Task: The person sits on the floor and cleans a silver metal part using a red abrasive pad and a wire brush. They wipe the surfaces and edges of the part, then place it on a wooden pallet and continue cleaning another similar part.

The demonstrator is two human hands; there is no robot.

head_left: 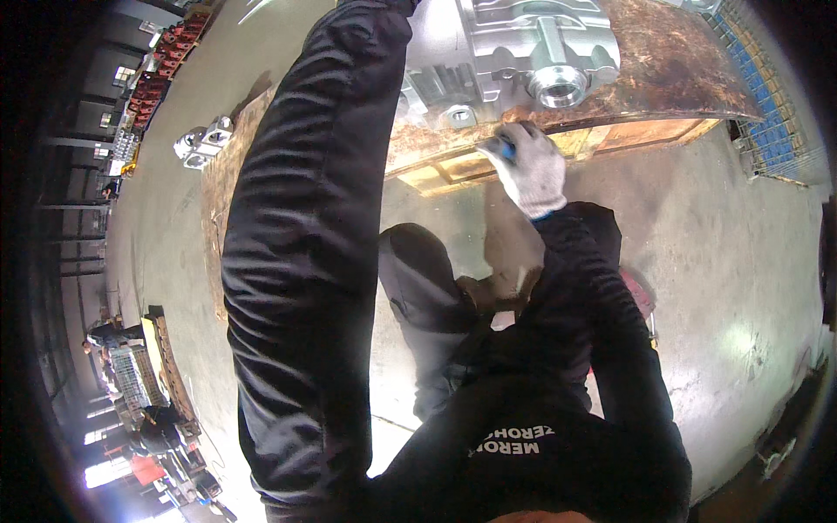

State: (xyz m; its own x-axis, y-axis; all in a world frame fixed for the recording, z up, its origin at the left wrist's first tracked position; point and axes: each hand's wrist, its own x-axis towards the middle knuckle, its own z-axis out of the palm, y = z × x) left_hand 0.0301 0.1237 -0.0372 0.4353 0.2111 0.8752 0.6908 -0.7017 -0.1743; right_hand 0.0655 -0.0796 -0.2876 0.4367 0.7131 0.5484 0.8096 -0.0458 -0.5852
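Note:
My right hand (530, 170), in a white knit glove with a blue cuff, is beside the near edge of a wooden table (671, 70). Its fingers curl in, and a small blue patch shows between them; what they grip, if anything, I cannot make out. Just beyond it on the table rests a large silver metal casting (545, 44) with a round threaded-looking boss facing me. My left arm (305, 253), in a black sleeve, reaches up past the casting's left side. The left hand itself lies beyond the top of the picture.
A smaller silver metal part (205, 142) is at the table's left end. Blue material in a wire cage (767, 105) stands at the far right. A red object (638, 295) is partly hidden behind my right arm. People and racks line the left side.

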